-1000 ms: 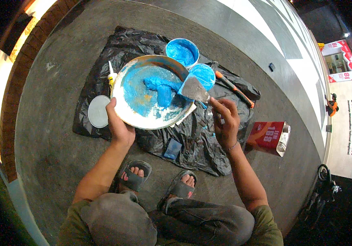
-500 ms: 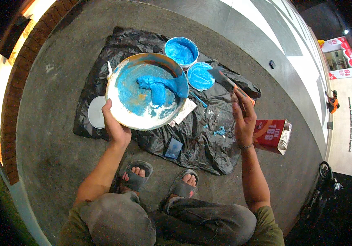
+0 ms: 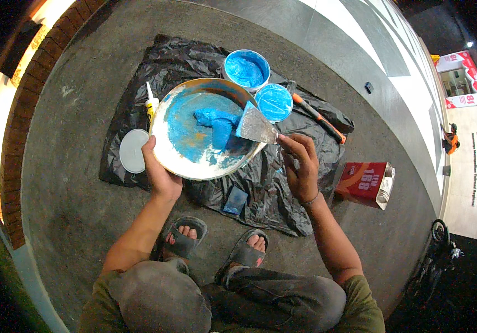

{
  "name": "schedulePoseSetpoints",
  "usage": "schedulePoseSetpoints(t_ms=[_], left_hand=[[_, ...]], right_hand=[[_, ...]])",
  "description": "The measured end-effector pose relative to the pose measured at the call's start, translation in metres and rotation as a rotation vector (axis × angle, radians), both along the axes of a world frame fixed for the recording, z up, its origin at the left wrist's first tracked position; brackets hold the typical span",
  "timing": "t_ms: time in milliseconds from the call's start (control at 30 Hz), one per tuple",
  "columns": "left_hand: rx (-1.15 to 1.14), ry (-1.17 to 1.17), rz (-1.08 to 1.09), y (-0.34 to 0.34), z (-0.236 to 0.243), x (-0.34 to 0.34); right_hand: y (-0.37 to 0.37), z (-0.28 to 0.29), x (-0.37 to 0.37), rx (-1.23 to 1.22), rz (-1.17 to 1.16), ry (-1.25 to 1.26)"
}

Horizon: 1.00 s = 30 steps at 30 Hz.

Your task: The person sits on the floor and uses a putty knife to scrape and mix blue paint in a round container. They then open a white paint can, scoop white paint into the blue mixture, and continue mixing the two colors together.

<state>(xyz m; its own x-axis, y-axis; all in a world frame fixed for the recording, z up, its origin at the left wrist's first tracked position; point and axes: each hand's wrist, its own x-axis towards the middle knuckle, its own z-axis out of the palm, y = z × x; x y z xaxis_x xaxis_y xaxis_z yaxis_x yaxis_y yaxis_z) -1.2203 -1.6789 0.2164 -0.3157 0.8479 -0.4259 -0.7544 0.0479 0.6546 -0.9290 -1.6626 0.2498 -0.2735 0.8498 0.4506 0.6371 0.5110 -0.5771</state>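
Observation:
My left hand point(image 3: 163, 176) grips the near left rim of a wide, round, shallow basin point(image 3: 185, 169), thumb over the edge. Inside, the basin is smeared blue and white, with a thick lump of blue paste point(image 3: 221, 133) near its middle. Pinched in my right hand point(image 3: 304, 169) is a putty knife point(image 3: 258, 126), its broad metal blade over the basin's right rim, blue along the edge. Just beyond the basin stand a tub of blue paste point(image 3: 245, 71) and a round blue-coated lid point(image 3: 274, 102).
Black plastic sheeting point(image 3: 271, 205) lies underneath. On it are a white lid point(image 3: 133, 151), a sealant cartridge point(image 3: 151, 105), a small blue-stained rectangular piece point(image 3: 235, 200) and an orange-and-black tool point(image 3: 321, 119). A red can point(image 3: 363, 183) stands at right, and my sandalled feet point(image 3: 246, 250) are close in front.
My right hand has brought the putty knife left and nearer, from beside the blue lid to the basin's right rim. The basin has shifted slightly right and nearer, uncovering the cartridge.

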Motion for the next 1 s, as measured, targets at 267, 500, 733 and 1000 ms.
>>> schedulePoseSetpoints(t_ms=[267,500,733,1000], left_hand=[[-0.009,-0.016,0.006,-0.009,-0.012,-0.014],[0.04,0.065,0.13,-0.003,-0.003,-0.035],[-0.048,0.111,0.167,-0.013,-0.006,-0.048],[-0.097,0.159,0.184,-0.03,-0.022,-0.064]], right_hand=[[-0.006,-0.012,0.037,-0.145,0.065,-0.037],[0.001,-0.037,0.058,-0.357,-0.208,0.405],[0.081,-0.08,0.068,-0.724,-0.51,0.714],[0.17,-0.223,0.126,-0.563,-0.776,0.309]])
